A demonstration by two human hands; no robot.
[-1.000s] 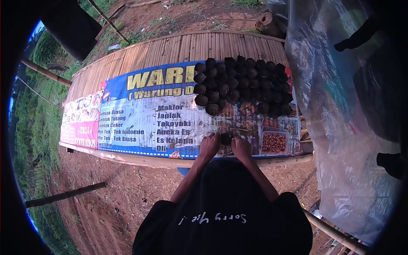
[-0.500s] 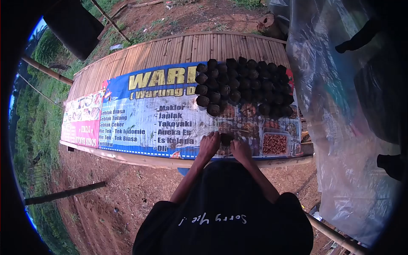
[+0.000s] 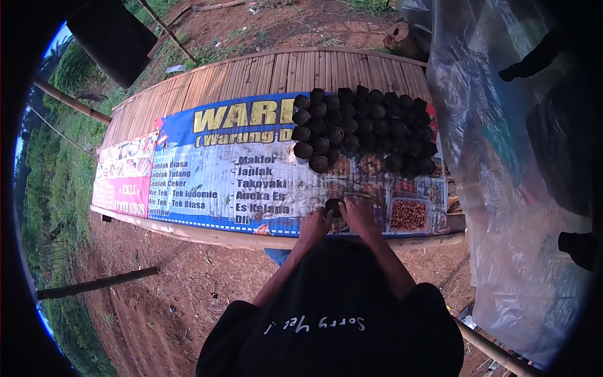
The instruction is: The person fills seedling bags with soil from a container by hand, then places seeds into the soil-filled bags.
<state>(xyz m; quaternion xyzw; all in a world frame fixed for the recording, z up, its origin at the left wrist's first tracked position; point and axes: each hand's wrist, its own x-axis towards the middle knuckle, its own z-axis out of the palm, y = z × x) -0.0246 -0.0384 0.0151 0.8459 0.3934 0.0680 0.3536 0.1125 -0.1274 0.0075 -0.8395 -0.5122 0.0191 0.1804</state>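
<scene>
A small black seedling bag (image 3: 333,206) stands on the printed banner (image 3: 188,188) near the table's front edge, between my two hands. My left hand (image 3: 316,225) has its fingers curled against the bag's near left side. At its right side, my right hand (image 3: 358,217) is closed with fingertips on the rim; the bag's lower part is hidden by my fingers. A thin stick (image 3: 359,195) lies just beyond my right hand. To the right sits a clear plastic tub (image 3: 430,217) holding reddish-brown seeds (image 3: 407,215).
Several soil-filled black bags (image 3: 350,143) stand packed in rows on the far right of the banner. Under it is a bamboo-slat table (image 3: 251,78). A clear plastic sheet (image 3: 477,188) hangs along the right side, and a bamboo pole (image 3: 496,355) runs low at the right.
My right hand has moved up over the bag's right rim, while my left hand has slid slightly lower and nearer. The view has shifted slightly.
</scene>
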